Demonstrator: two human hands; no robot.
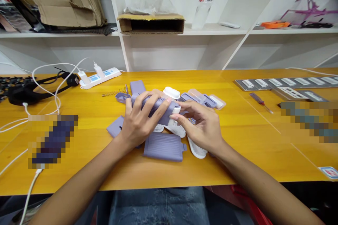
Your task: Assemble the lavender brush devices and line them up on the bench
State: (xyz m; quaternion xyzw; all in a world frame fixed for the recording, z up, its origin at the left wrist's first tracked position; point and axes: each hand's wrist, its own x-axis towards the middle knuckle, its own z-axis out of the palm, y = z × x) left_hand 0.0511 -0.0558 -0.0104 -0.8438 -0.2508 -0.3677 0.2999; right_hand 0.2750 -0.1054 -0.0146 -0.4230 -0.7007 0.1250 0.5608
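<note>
My left hand (144, 116) is wrapped over a purple plastic housing (165, 112) with small holes along its top edge. At the housing's right end, my right hand (202, 121) pinches a white plastic piece (174, 114) between thumb and fingers; how far it sits inside is hidden. Below lies a flat ribbed purple panel (165, 146) with a tab on its right side. White elongated parts (198, 149) lie under and beside my right hand. Behind the housing are a white rounded part (171, 92) and purple trays with translucent covers (196, 96).
A metal spring (113, 93) lies behind, left of a purple block (137, 87). Farther left are a power strip (100, 78), white cables and a black headset (29, 89). To the right lies a screwdriver (261, 102), near a long grey strip (285, 83). Shelves (221, 32) stand at the back.
</note>
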